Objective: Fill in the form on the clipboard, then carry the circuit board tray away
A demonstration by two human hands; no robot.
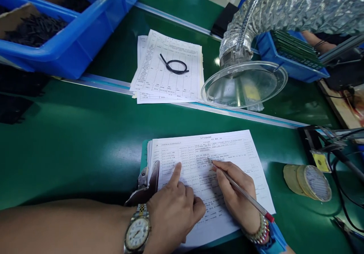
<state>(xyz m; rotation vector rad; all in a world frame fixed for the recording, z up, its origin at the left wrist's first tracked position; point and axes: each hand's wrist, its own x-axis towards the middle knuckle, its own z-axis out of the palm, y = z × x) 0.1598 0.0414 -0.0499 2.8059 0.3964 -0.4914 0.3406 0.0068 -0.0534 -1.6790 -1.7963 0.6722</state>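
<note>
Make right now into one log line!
left hand: pointing at printed sheet | right hand: holding pen | clipboard: under sheet | black cord: curled on other papers

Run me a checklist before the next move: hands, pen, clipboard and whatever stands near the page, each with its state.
1. Pen gripped in the right hand: ok.
2. Pen tip touching the printed sheet: cannot tell; it is at the sheet, contact unclear.
3. Left hand free of objects, index finger extended over the sheet: ok.
4. Metal clip at the clipboard's left edge, over the papers: ok.
5. Fume hood apart from the sheet: ok.
6. Small print fully legible here: not ok.
</note>
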